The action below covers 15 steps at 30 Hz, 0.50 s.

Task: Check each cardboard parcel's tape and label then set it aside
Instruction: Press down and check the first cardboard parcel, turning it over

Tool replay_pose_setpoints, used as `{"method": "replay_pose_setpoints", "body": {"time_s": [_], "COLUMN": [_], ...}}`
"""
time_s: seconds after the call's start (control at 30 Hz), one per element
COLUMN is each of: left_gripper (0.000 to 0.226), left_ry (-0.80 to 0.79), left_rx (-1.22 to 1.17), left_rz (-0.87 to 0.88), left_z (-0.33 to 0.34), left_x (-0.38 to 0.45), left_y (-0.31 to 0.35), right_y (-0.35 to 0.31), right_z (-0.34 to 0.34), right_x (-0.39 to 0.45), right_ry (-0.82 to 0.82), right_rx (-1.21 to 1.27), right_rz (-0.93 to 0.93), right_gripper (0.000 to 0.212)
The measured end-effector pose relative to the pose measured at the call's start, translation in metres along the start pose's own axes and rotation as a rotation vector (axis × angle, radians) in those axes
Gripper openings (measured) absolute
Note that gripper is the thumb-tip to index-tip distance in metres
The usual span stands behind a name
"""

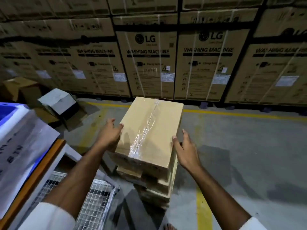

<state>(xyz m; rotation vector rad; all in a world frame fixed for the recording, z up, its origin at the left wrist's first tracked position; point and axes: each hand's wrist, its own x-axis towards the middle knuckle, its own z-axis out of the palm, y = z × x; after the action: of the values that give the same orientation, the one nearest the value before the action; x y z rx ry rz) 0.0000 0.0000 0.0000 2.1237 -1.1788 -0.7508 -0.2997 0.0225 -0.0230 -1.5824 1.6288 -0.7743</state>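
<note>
A plain brown cardboard parcel [164, 123] lies on top of a stack of similar parcels [154, 185] on the floor. A strip of clear crinkled tape [146, 130] runs lengthwise along its top and over the near edge. No label shows on the visible faces. My left hand [109, 133] holds the parcel's left side, thumb on the top edge and fingers down the side. My right hand [184, 150] is at the right side with straight fingers, thumb touching the top corner edge.
A wall of large washing-machine cartons [147, 63] stands behind a yellow floor line [232, 113]. At left are a wire-mesh cage [93, 203], a plastic-wrapped item [21, 143] and open boxes [58, 103] on the floor. Grey concrete floor [249, 155] lies to the right.
</note>
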Motion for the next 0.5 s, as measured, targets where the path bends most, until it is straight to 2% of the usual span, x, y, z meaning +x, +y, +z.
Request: {"method": "replay_pose_setpoints", "body": {"time_s": [0.07,0.2,0.27,0.37,0.43,0.5], "left_gripper": [0.082,0.073,0.066,0.04,0.044,0.039], "left_ry": [-0.016,-0.103,-0.084,-0.03,0.035,0.12], "left_rx": [-0.041,-0.073,-0.099,-0.072,-0.064,-0.079], "left_rz": [-0.076,-0.16,-0.158,-0.158,-0.182,-0.18], "left_z": [0.01,0.027,0.009,-0.019,-0.037,-0.06], "left_x": [0.021,0.046,0.012,-0.054,-0.091,-0.134], "left_y": [-0.019,-0.07,-0.045,-0.012,-0.02,-0.035], "right_y": [-0.003,-0.004,-0.009,-0.021,-0.033,-0.047], "right_z": [0.005,0.013,0.014,0.017,0.02,0.022], "right_x": [0.006,0.009,0.011,0.004,-0.011,-0.036], "right_ry": [-0.052,-0.143,-0.171,-0.237,-0.298,-0.367], "right_rx": [0.047,0.088,0.087,0.085,0.081,0.093], "right_rz": [0.035,0.036,-0.026,-0.088,-0.137,-0.206], "right_gripper": [0.057,0.05,0.059,0.072,0.071,0.067]}}
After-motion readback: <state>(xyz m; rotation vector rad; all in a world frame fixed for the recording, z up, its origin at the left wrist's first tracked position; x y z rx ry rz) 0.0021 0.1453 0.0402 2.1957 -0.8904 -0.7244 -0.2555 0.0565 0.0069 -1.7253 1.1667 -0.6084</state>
